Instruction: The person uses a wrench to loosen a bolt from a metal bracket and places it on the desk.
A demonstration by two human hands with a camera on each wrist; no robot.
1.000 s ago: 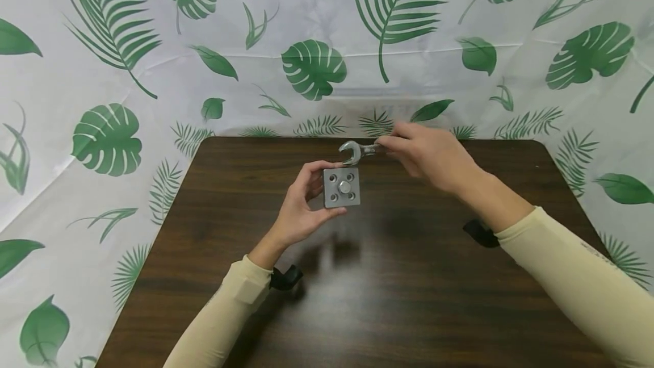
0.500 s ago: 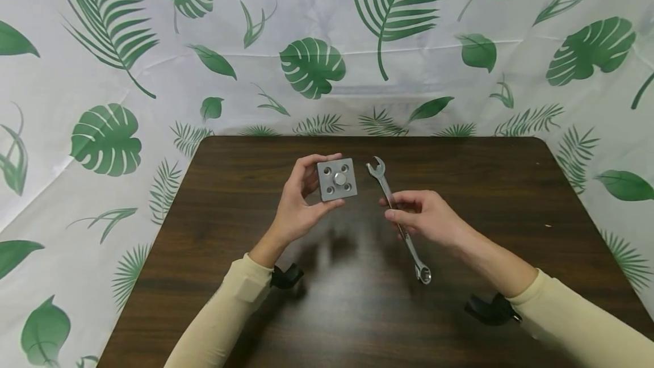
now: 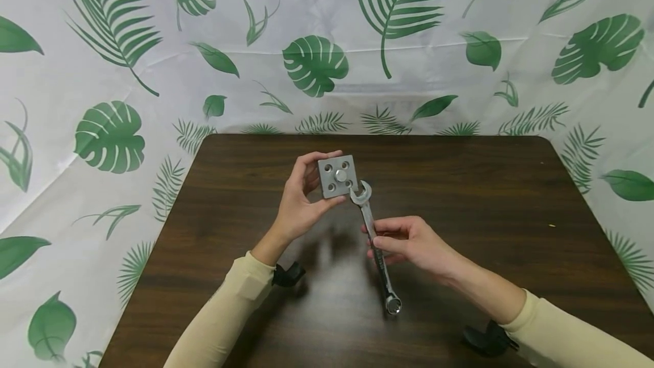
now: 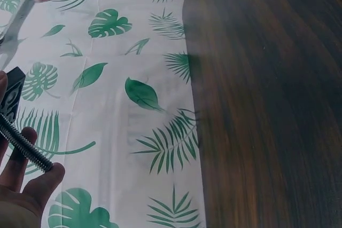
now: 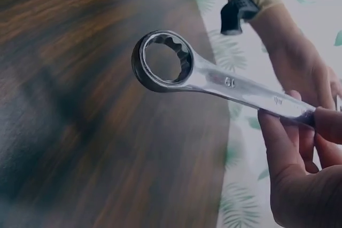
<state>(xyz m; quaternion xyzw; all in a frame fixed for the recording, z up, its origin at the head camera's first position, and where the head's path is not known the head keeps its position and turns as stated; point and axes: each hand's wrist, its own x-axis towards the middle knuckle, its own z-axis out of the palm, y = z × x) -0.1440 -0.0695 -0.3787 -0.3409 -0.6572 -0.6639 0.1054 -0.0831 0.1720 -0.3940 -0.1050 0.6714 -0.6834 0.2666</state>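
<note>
Apparently to leave the bolt head (image 3: 340,175) exposed, the left hand (image 3: 298,212) grips the square metal plate (image 3: 330,178) edgewise above the counter (image 3: 460,186); beside it, the right hand (image 3: 416,246) pinches the combination wrench (image 3: 368,213) mid-shank.

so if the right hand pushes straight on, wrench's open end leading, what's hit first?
Probably the square metal block, near its lower right corner; the wrench overlaps it in the head view, contact unclear.
</note>
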